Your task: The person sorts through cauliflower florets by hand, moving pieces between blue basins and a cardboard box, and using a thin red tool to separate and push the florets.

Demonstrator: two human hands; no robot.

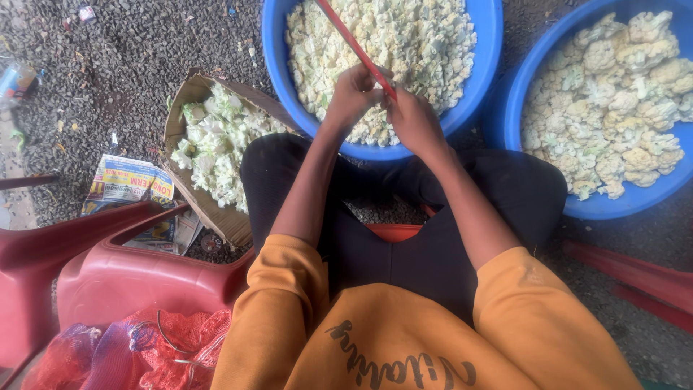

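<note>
This is looking like an outdoor food-prep spot, perhaps behind a market stall or kitchen. The person is sitting low over bare gravel strewn with litter. Two blue tubs are holding cauliflower pieces, a cardboard box is taking leafy trimmings, and red plastic chairs, a mesh sack and newspaper are lying about.
</note>
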